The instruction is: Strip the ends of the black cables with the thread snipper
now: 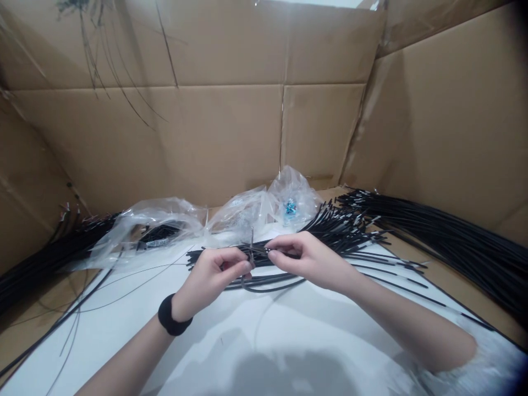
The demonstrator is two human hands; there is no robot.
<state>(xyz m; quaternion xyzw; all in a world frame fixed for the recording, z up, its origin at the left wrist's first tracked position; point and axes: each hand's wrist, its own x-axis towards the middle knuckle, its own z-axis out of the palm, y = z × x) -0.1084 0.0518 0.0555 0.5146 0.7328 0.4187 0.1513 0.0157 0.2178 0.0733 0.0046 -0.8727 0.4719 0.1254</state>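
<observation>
My left hand [220, 269], with a black band [173, 316] at its wrist, is closed in a pinch on a thin black cable [272, 288]. The cable curves below both hands, and a thin end stands up above the left fingertips. Just to the right, my right hand [303, 256] pinches thumb against forefinger. A small dark piece shows at those fingertips, too small to name. The two hands are close together but apart. Behind and beneath them lies a bundle of black cables [338, 228] with pale tips.
Clear plastic bags [243, 212] stand along the back, one holding small blue parts [290, 207]. Thick black cable bundles lie at the right [445, 236] and left [45, 264]. Cardboard walls [206, 137] enclose the white work surface [214, 352]. Thin strands hang at upper left.
</observation>
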